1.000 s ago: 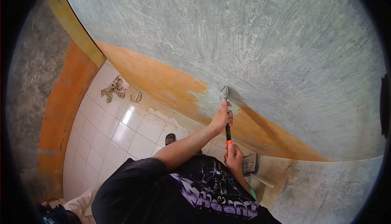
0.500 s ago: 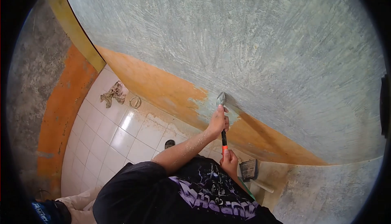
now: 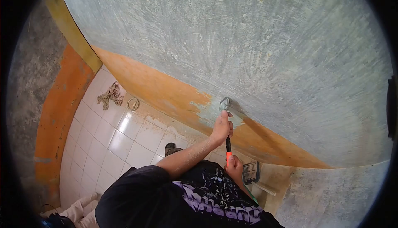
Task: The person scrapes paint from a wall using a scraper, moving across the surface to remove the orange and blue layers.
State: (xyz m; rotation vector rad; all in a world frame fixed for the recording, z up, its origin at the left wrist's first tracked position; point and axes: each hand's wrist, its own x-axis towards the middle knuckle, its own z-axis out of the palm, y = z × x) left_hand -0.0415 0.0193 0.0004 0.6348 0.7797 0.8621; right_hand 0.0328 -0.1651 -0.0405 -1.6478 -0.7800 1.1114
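A long-handled scraper (image 3: 228,145) with a metal head and a black and orange handle is held against the wall (image 3: 282,62). My left hand (image 3: 222,127) is closed around its upper part, just below the head, and dust speckles the forearm. Lower down, my right hand (image 3: 234,166) grips the orange end of the handle. The scraper's head touches the wall where the grey, scratched surface meets the orange painted band (image 3: 166,82). Paint is stripped to a pale patch (image 3: 207,112) beside the head.
On the white tiled floor (image 3: 120,141) lie a crumpled rag (image 3: 111,96), a ring-shaped roll (image 3: 133,104) and paint debris along the wall. A dark slotted tray (image 3: 251,172) stands near my right arm. Beige fabric (image 3: 81,209) shows at lower left. A dark sandal (image 3: 170,147) is on the floor.
The scraper's head and both hands have shifted slightly down in the view. The view itself has moved a little, and more of the foot by the sandal shows. Both hands keep their hold.
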